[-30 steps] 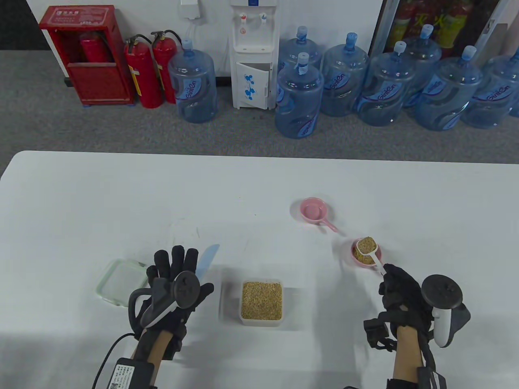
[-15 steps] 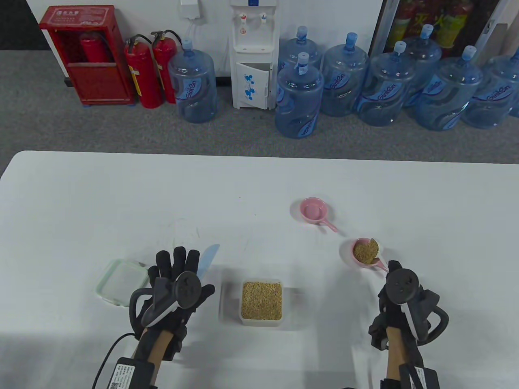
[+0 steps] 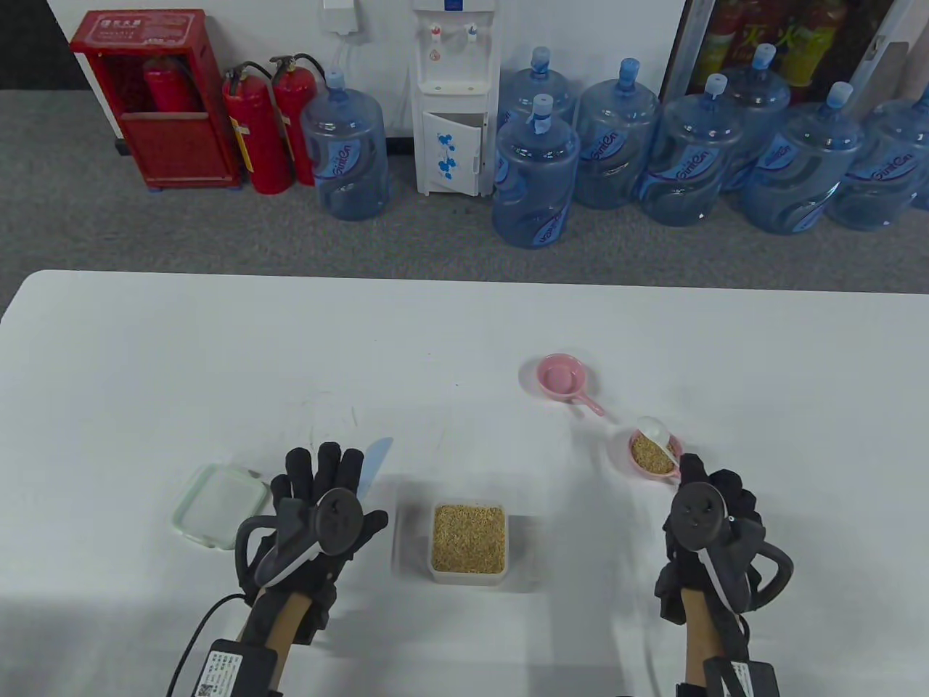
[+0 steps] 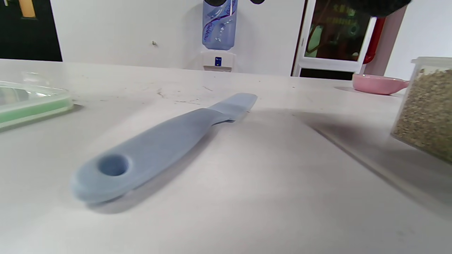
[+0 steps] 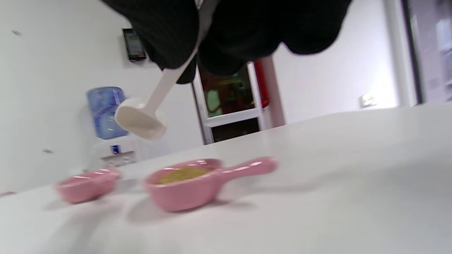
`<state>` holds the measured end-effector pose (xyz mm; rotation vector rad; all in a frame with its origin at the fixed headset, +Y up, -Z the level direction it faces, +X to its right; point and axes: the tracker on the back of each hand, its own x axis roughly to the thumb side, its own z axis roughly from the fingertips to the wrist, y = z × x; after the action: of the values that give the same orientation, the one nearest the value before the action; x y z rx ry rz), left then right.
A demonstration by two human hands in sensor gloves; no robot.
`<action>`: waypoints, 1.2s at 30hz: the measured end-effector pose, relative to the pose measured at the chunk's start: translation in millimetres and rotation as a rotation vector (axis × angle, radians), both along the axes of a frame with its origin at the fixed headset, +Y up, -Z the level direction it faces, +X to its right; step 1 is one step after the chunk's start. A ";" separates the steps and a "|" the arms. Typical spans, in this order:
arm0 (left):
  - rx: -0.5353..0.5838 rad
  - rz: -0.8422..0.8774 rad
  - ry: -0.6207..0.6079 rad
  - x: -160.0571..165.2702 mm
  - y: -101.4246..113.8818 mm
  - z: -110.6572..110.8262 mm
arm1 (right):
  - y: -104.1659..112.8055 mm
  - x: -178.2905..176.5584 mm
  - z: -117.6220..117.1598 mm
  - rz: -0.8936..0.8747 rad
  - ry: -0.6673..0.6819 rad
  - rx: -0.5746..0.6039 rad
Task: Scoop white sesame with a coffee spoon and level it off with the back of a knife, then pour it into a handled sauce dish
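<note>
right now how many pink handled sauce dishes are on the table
2. One pink handled sauce dish sits empty further back on the white table. The other pink sauce dish, holding sesame, sits nearer, just ahead of the right hand, under the white plastic spoon.

white coffee spoon (image 5: 141,121) in gloved fingers (image 5: 169,31) above sesame-filled sauce dish (image 5: 192,185)

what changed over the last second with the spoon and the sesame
The right hand rolled over, tipping the white plastic spoon; its sesame went into the nearer pink handled dish, leaving the spoon empty. The left hand, blue knife and farther pink dish stayed put.
</note>
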<state>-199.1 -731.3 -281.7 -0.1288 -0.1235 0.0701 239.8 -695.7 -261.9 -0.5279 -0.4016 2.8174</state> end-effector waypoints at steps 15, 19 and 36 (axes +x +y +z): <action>-0.030 0.194 -0.290 47.1 -5.8 11.0 | 18.8 -93.5 16.3 0.038 0.679 -0.055; -0.116 0.235 -0.341 54.0 -14.4 9.7 | 14.8 -105.7 17.5 0.071 0.777 -0.116; -0.188 0.176 -0.322 58.7 -23.9 5.8 | 6.4 -140.8 26.5 0.372 0.801 -0.225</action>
<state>-140.4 -755.2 -275.9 -0.3164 -0.4499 0.2367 98.9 -689.3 -235.4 0.7121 -0.0111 3.1193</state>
